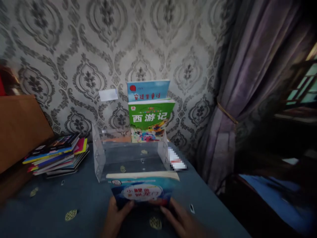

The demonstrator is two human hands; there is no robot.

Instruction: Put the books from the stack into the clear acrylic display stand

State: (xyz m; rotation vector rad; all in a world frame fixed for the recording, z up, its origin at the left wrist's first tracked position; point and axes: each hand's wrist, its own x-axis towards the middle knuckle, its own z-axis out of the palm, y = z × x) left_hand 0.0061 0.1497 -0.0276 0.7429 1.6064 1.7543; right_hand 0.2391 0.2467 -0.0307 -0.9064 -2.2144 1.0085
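Observation:
Between my two hands is a blue picture book with red characters in a white oval on its cover, tilted upright toward me. My left hand grips its lower left edge, thumb over the front. On the lower right side my right hand is closed on the same book, thumb also in front. Just beyond it stands a clear tiered plastic rack on the dark cloth. A green book stands in the rack, with a light-blue book behind it, higher up.
At the left lies a stack of thin books beside a brown box. The table has a dark patterned cover and meets the papered wall. To the right hangs a tied grey curtain. A blurred-out white item lies right of the rack.

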